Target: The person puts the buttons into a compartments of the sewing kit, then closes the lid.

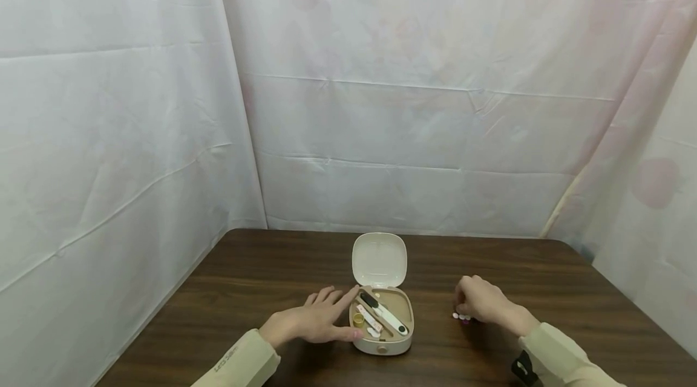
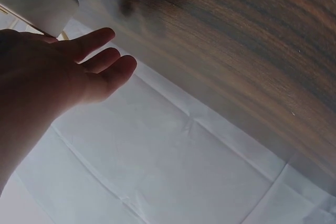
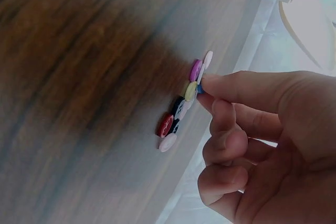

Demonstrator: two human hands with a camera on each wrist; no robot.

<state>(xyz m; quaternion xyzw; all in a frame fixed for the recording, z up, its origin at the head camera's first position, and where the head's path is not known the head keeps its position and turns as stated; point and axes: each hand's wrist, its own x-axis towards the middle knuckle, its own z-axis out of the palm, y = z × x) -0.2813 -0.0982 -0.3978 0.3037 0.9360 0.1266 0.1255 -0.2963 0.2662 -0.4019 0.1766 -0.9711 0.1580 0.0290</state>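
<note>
A rounded cream box (image 1: pixel 383 347) stands on the table with its white lid (image 1: pixel 379 260) raised at the back. Inside are a long white tool with black ends (image 1: pixel 389 317), a small white-and-red strip (image 1: pixel 369 317), a gold-coloured ring-shaped piece (image 1: pixel 358 318) and small white pieces (image 1: pixel 373 332). My left hand (image 1: pixel 318 320) lies along the box's left side, fingers spread, thumb at the front rim. To the right, a cluster of several coloured buttons, including a red button (image 3: pixel 165 125) and a purple button (image 3: pixel 195 70), lies under my right hand (image 3: pixel 257 124). Its thumb and forefinger pinch a blue button (image 3: pixel 199 88).
A dark wood-grain table (image 1: pixel 288 254) bears everything. White curtains (image 1: pixel 381 103) hang behind it and along both sides. A black object (image 1: pixel 524 369) shows beside the right sleeve.
</note>
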